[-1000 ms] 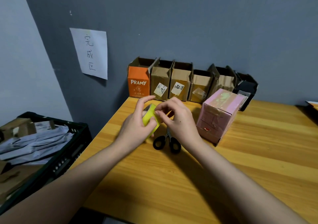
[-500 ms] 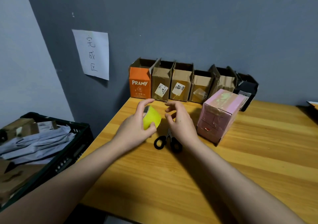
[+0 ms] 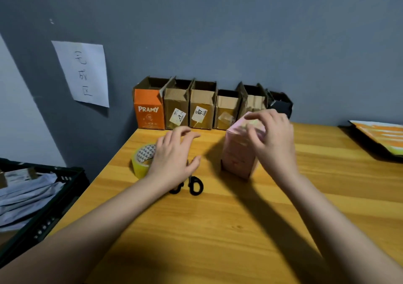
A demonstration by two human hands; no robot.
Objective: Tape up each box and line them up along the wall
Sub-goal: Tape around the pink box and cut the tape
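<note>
Along the grey wall (image 3: 239,33) six boxes (image 3: 202,109) stood lined; my right hand (image 3: 272,135) gripped the pink box (image 3: 237,155), not yet placed, my left hand (image 3: 174,157) hovering loose and empty.

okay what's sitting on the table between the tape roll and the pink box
The black scissors, partly under the left hand, which hovers between the tape roll and the pink box. Otherwise bare table, in the head view.

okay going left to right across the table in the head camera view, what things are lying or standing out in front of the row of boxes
Roll of tape → left hand → scissors → pink box → right hand.
</note>
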